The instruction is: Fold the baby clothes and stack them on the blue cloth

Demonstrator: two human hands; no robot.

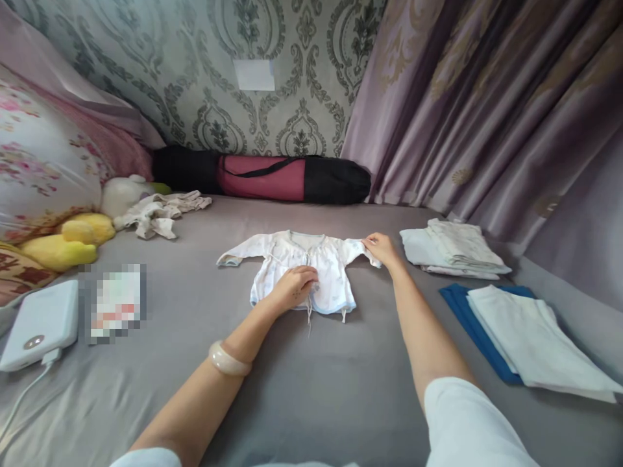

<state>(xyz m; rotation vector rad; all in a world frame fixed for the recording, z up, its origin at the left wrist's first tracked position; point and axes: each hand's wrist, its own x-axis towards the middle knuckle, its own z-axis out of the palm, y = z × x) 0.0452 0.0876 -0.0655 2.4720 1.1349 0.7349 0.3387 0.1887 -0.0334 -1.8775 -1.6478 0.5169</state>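
Note:
A small white baby shirt (333,285) with blue trim and thin tie strings lies spread on the grey bed sheet (335,383), neckline away from me. My left hand (296,288), with a pale bangle on its wrist, rests on the shirt's lower front. Its fingers are curled together on the cloth near the ties. At the sleeve on the right, my right hand (382,248) pinches the fabric between thumb and fingers. The opposite sleeve stretches out flat to the left.
Folded light cloths (457,250) lie at the right, with a white cloth (540,344) over a blue one (479,331) nearer me. Left are a white power bank (43,327), a blurred packet (117,301), yellow plush toys (63,250) and crumpled clothing (158,214). A long bag (263,178) lines the wall.

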